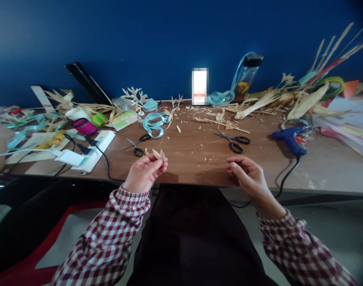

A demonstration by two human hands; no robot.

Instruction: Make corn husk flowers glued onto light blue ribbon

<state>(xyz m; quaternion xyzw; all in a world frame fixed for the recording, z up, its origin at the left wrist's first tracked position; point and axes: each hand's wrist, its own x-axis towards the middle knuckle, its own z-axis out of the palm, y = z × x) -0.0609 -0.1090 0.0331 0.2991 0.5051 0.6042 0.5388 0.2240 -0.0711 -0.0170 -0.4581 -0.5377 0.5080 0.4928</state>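
Between the thumb and fingers of my left hand (144, 172) is a small folded piece of dried corn husk (159, 154), pale tan, its pointed ends sticking up. My right hand (248, 176) hovers at the table's front edge, thumb pressed toward curled fingers; whatever they may hold is too small to make out. Black-handled scissors (235, 142) lie just beyond the right hand, blades pointing left. A second pair of scissors (139, 143) rests behind the left hand. Farther right, a blue glue gun (291, 141) lies on its side with its cord hanging over the edge.
Husk scraps litter the brown table (187, 159). At left are a white power strip (102, 145) with cables, and light-blue ribbon (155, 124). Along the blue wall stand a clear bottle (244, 81) and dried husks (260, 105). Part of another person shows at far left.
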